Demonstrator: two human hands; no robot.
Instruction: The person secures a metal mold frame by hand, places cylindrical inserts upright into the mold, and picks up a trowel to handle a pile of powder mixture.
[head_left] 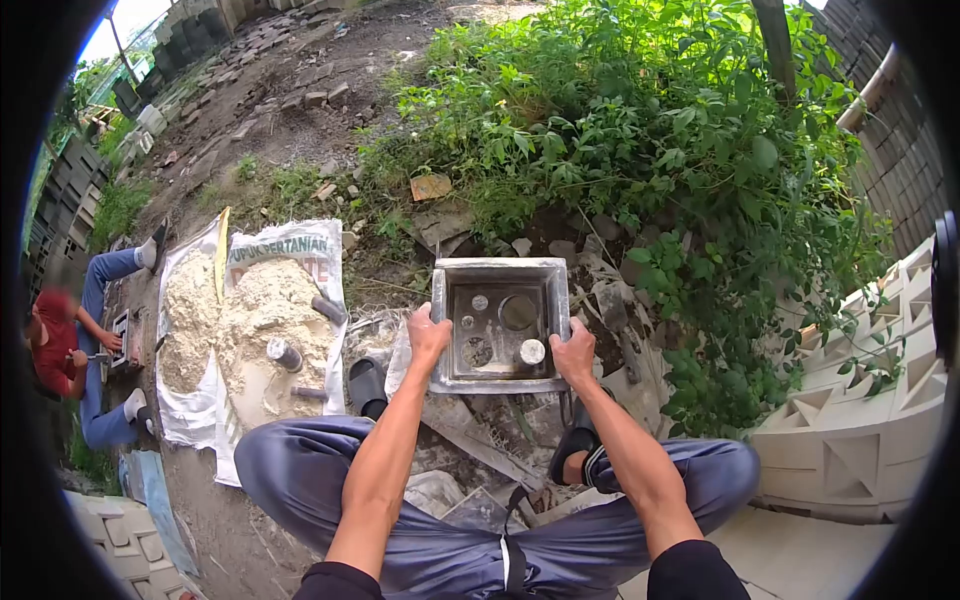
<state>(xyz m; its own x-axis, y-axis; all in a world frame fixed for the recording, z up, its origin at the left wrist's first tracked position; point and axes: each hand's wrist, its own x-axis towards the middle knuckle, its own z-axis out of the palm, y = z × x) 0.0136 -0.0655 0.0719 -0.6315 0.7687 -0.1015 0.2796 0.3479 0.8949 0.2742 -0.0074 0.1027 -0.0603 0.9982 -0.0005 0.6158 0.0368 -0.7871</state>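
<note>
Box: the square metal frame (500,386) lies ahead of the shins, open side up, between both hands; whether it rests on the ground or is slightly raised cannot be told from above.
Left hand: (430,335) closed on the box's left wall, thumb over the rim, the other fingers largely hidden outside it.
Right hand: (574,355) closed on the opposite wall in like fashion (a near mirror image), probably so that the load is shared and the box stays level.
Peg: a pale-topped cylinder (532,351) inside the box, near its lower right corner; whether it is fixed there cannot be told.
Legs: knees (300,470) spread wide, which likely leaves the arms a straight reach.
Heap: pale, crumbly material (262,312) on a printed sack (325,240), presumably spread there to keep it off the soil and within reach.
Loose cylinders: one (284,356) upright on the heap, two others (328,309) (308,393) lying at its right side, apparently parked handily.
Co-worker: a person in red (55,350) beyond the heap, one hand at a smaller metal piece (122,345).
</note>
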